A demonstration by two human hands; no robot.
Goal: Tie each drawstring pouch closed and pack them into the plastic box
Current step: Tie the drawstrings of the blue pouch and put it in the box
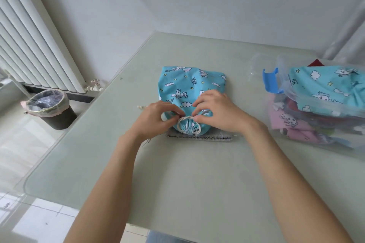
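Note:
A blue drawstring pouch [189, 87] printed with clouds and stars lies in the middle of the table, its gathered mouth toward me. A white cord [188, 124] loops around the puckered opening. My left hand [156, 120] pinches the cord on the left of the mouth, and my right hand [219, 112] pinches it on the right. Under the pouch's near edge shows a grey pouch [199, 137]. At the right stands the clear plastic box [308, 132], holding another blue pouch [325, 89] on top of pink and dark ones.
The box's blue latch [271, 81] faces the middle of the table, and a clear lid [260, 65] lies behind it. The glass-topped table [177, 179] has its left edge by a lined waste bin [50, 107] and a white radiator [35, 41].

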